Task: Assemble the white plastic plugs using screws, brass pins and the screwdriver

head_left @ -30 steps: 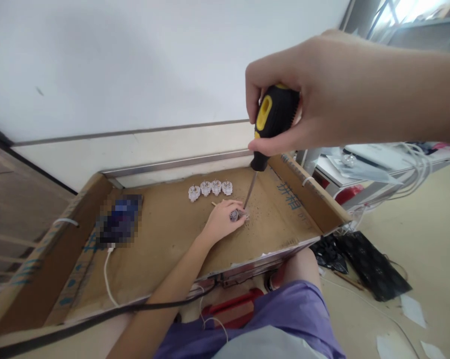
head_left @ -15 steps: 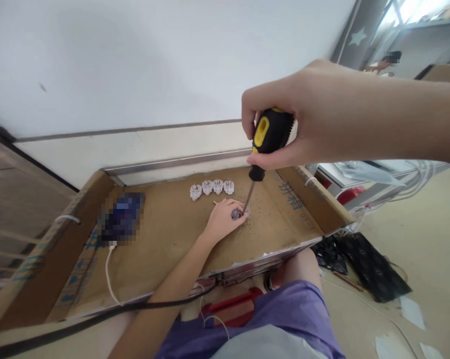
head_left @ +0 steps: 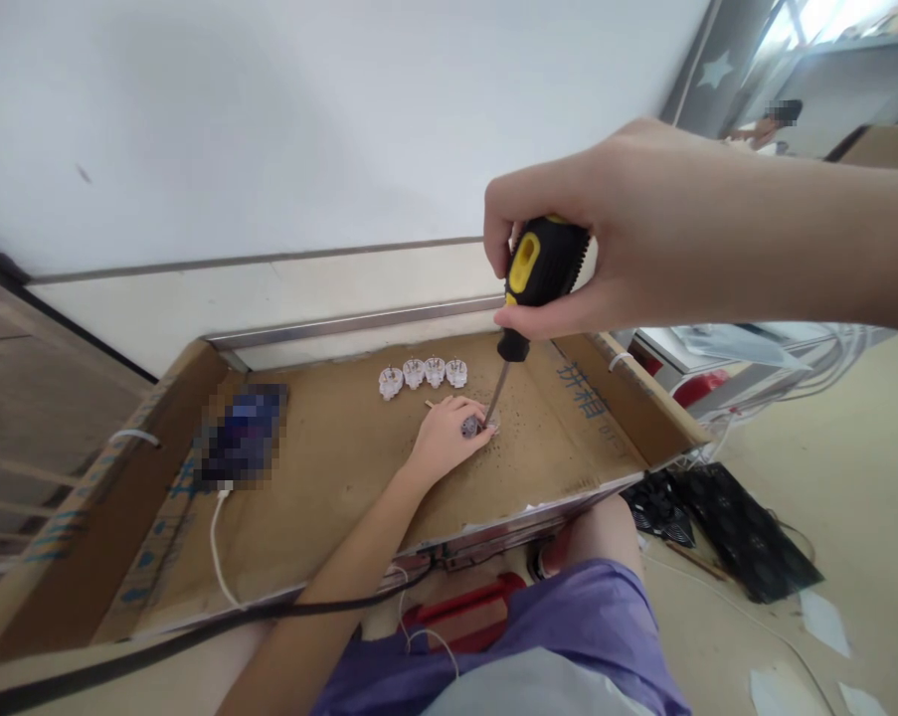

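Right hand (head_left: 602, 204): yours, clamped round screwdriver (head_left: 549, 261), shaft down to gray piece (head_left: 468, 427) | Left hand (head_left: 443, 438): yours, closed on gray piece, 5 o'clock of white plug parts (head_left: 435, 372) | Status: four lined up, one seemingly mid-work, completion unreadable | Room: tray (head_left: 344, 438) wall at 3, near edge at 6, room toward 9.

Right hand (head_left: 613, 199) lower than before, screwdriver (head_left: 557, 264) lowered with tip nearer left hand's (head_left: 445, 440) thumb, person (head_left: 758, 131) now visible beyond right fingers

R hand (head_left: 617, 219) abv L hand (head_left: 447, 438)
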`<state>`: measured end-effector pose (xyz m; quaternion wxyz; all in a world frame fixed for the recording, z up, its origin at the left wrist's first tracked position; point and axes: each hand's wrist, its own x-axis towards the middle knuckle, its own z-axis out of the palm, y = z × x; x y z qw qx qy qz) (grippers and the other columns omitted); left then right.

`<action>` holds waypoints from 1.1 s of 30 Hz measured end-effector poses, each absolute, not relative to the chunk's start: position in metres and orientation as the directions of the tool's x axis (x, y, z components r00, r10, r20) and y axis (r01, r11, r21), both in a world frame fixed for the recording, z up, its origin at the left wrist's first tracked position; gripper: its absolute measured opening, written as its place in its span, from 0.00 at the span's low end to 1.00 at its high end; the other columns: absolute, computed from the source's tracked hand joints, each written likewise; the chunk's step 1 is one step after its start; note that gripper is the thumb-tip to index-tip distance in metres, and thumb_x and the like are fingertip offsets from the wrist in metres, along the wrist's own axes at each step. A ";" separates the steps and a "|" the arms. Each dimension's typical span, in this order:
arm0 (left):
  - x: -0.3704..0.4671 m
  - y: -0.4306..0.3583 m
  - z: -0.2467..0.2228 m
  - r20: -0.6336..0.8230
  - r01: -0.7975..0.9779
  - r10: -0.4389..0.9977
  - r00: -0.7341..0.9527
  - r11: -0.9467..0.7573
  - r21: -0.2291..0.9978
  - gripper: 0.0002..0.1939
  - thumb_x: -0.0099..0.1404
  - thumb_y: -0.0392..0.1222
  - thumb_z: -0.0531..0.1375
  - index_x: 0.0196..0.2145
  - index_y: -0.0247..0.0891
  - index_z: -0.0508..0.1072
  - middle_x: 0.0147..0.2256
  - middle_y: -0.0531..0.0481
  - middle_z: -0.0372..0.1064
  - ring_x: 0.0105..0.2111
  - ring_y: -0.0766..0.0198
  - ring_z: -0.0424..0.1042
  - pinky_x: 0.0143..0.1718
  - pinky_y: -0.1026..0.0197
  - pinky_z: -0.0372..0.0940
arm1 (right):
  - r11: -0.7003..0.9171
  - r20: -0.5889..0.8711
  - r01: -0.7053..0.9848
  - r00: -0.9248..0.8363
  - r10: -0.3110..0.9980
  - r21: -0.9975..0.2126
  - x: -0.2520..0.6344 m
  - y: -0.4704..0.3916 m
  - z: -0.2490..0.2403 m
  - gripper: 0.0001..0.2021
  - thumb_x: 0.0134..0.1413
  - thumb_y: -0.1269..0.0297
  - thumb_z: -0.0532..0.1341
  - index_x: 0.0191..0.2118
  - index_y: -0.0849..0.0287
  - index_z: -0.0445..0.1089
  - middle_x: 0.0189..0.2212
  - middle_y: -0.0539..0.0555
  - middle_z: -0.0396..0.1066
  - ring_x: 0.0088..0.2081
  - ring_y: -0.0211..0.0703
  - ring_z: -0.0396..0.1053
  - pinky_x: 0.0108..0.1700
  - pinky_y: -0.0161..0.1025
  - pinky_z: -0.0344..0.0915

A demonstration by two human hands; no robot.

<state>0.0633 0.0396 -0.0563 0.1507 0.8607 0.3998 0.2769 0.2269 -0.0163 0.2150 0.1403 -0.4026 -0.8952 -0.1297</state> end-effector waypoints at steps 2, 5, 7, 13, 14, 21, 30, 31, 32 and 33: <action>0.063 0.040 -0.057 0.356 0.600 0.770 0.530 -0.637 0.484 0.06 0.57 0.44 0.60 0.26 0.40 0.70 0.36 0.51 0.70 0.39 0.60 0.67 0.43 0.57 0.61 | 0.636 0.370 0.759 -0.635 0.678 0.138 0.227 -0.017 0.216 0.11 0.40 0.61 0.65 0.30 0.56 0.64 0.23 0.39 0.63 0.25 0.27 0.56 0.27 0.28 0.50; 0.063 0.040 -0.057 0.355 0.596 0.768 0.533 -0.639 0.487 0.06 0.57 0.44 0.60 0.26 0.40 0.70 0.36 0.51 0.70 0.39 0.60 0.67 0.44 0.57 0.61 | 0.632 0.378 0.759 -0.637 0.672 0.156 0.227 -0.018 0.216 0.11 0.40 0.61 0.65 0.30 0.56 0.64 0.23 0.39 0.63 0.26 0.27 0.56 0.27 0.28 0.50; 0.063 0.039 -0.056 0.352 0.598 0.770 0.532 -0.636 0.489 0.06 0.57 0.44 0.60 0.27 0.40 0.70 0.36 0.51 0.70 0.39 0.60 0.67 0.44 0.57 0.61 | 0.644 0.374 0.751 -0.644 0.668 0.143 0.227 -0.018 0.215 0.10 0.41 0.61 0.65 0.30 0.56 0.64 0.23 0.40 0.63 0.26 0.28 0.57 0.28 0.29 0.50; 0.063 0.040 -0.056 0.348 0.596 0.775 0.528 -0.630 0.499 0.06 0.57 0.44 0.60 0.27 0.40 0.70 0.36 0.51 0.70 0.39 0.60 0.67 0.44 0.57 0.61 | 0.645 0.368 0.753 -0.641 0.673 0.133 0.228 -0.018 0.216 0.10 0.41 0.61 0.65 0.29 0.55 0.63 0.22 0.40 0.62 0.26 0.28 0.57 0.27 0.29 0.50; 0.063 0.040 -0.057 0.350 0.592 0.773 0.529 -0.631 0.501 0.06 0.57 0.44 0.60 0.27 0.40 0.70 0.37 0.51 0.70 0.39 0.60 0.67 0.44 0.57 0.61 | 0.644 0.367 0.752 -0.643 0.672 0.138 0.228 -0.018 0.216 0.10 0.41 0.61 0.65 0.29 0.55 0.63 0.22 0.40 0.62 0.26 0.28 0.57 0.28 0.29 0.51; 0.062 0.040 -0.058 0.352 0.588 0.772 0.529 -0.632 0.504 0.06 0.57 0.44 0.60 0.27 0.40 0.71 0.37 0.51 0.70 0.39 0.60 0.67 0.44 0.56 0.61 | 0.642 0.378 0.749 -0.649 0.661 0.162 0.228 -0.019 0.215 0.10 0.42 0.59 0.64 0.30 0.56 0.64 0.21 0.40 0.62 0.24 0.27 0.56 0.28 0.30 0.52; 0.061 0.040 -0.056 0.356 0.586 0.773 0.525 -0.632 0.508 0.06 0.57 0.44 0.60 0.27 0.40 0.70 0.36 0.51 0.70 0.39 0.60 0.67 0.44 0.56 0.62 | 0.617 0.364 0.757 -0.648 0.669 0.214 0.229 -0.017 0.214 0.10 0.42 0.57 0.64 0.30 0.55 0.65 0.20 0.41 0.61 0.23 0.28 0.57 0.24 0.30 0.49; 0.061 0.040 -0.057 0.359 0.584 0.772 0.525 -0.634 0.507 0.06 0.57 0.44 0.60 0.27 0.40 0.70 0.36 0.51 0.70 0.39 0.60 0.67 0.44 0.56 0.62 | 0.611 0.366 0.761 -0.644 0.672 0.218 0.229 -0.017 0.215 0.11 0.42 0.57 0.64 0.30 0.55 0.65 0.20 0.42 0.61 0.23 0.28 0.57 0.24 0.30 0.49; 0.061 0.040 -0.057 0.362 0.582 0.770 0.526 -0.636 0.507 0.06 0.57 0.44 0.60 0.27 0.40 0.70 0.37 0.51 0.70 0.39 0.60 0.67 0.44 0.56 0.62 | 0.604 0.369 0.766 -0.639 0.675 0.220 0.229 -0.017 0.215 0.11 0.42 0.57 0.64 0.30 0.55 0.65 0.20 0.41 0.61 0.24 0.28 0.57 0.24 0.30 0.49; 0.061 0.040 -0.058 0.365 0.579 0.768 0.526 -0.637 0.509 0.06 0.57 0.44 0.60 0.27 0.40 0.70 0.37 0.51 0.70 0.39 0.60 0.67 0.45 0.56 0.62 | 0.597 0.370 0.771 -0.633 0.680 0.220 0.230 -0.017 0.216 0.11 0.42 0.57 0.64 0.30 0.55 0.65 0.20 0.41 0.62 0.24 0.28 0.57 0.24 0.30 0.49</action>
